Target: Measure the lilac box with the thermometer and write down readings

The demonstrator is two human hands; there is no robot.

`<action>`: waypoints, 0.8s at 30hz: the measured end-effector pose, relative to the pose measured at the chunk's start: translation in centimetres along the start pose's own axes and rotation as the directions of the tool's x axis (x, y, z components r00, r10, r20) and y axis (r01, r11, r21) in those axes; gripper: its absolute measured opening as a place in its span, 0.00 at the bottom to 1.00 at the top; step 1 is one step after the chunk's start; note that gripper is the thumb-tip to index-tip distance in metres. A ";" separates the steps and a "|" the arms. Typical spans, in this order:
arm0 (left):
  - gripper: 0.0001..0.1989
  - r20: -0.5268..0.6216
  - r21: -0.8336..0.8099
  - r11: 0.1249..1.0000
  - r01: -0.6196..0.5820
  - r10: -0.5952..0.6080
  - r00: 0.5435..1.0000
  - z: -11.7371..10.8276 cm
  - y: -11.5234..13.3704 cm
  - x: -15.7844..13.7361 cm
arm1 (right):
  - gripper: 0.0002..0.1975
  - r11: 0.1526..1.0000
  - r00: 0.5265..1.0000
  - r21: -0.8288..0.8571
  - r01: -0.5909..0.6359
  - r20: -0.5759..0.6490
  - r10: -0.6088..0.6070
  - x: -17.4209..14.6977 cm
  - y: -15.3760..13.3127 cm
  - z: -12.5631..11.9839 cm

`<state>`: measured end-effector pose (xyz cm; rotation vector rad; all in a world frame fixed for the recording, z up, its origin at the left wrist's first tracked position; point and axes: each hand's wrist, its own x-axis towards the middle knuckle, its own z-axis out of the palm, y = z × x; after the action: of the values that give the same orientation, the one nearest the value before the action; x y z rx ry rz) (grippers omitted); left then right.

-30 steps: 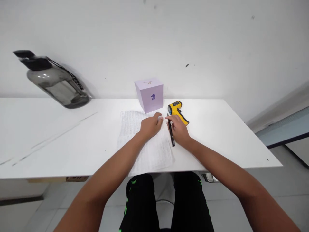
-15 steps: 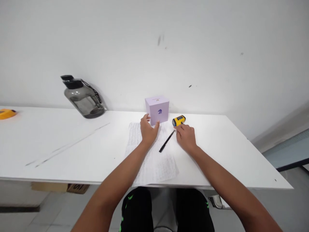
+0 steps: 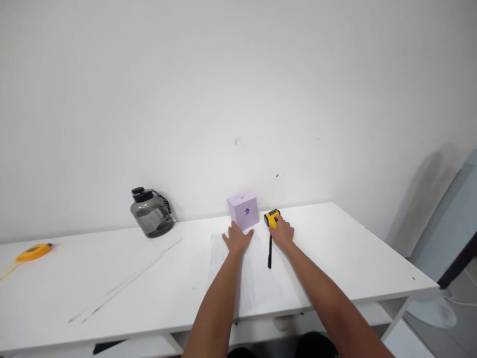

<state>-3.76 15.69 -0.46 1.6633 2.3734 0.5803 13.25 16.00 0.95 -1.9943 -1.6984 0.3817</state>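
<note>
Head view: right hand (image 3: pixel 282 232) grips infrared thermometer (image 3: pixel 272 217); left hand (image 3: pixel 238 239) is spread open. Sideways right-hand movement could roll the adjacent pen (image 3: pixel 270 256).

The table (image 3: pixel 354 258) bears paper (image 3: pixel 257 288), a box (image 3: pixel 246 215), bottle (image 3: pixel 152 217) and tape measure (image 3: pixel 35 252).

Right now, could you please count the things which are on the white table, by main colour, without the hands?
Purple: 1, the box
Yellow: 1, the handheld device
Black: 1, the pen
White: 1, the paper
Grey: 1, the bottle
Orange: 1, the tool
Total: 6
</note>
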 end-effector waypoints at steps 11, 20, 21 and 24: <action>0.43 -0.086 -0.077 0.995 -0.059 0.052 0.995 0.0 -0.9 0.0 | 0.29 0.242 0.989 0.961 0.138 -0.119 -0.092 -3.9 -1.9 0.7; 0.29 -0.163 -0.215 0.975 -0.055 0.020 0.986 -0.2 -1.1 0.3 | 0.24 0.077 0.966 0.984 -0.160 0.172 -0.193 -4.4 -3.1 2.8; 0.29 -0.164 -0.231 0.972 -0.052 0.014 0.986 -0.2 -1.1 0.3 | 0.25 0.080 0.967 0.985 -0.155 0.168 -0.190 -4.3 -3.2 3.0; 0.28 -0.164 -0.257 0.966 -0.035 -0.008 0.986 -0.3 -1.1 0.3 | 0.26 0.106 0.966 0.987 -0.117 0.138 -0.219 -4.1 -3.5 3.3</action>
<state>-4.90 15.60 -0.60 1.5708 2.2742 1.0185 7.89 12.95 -0.41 -0.7735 -0.9726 1.3977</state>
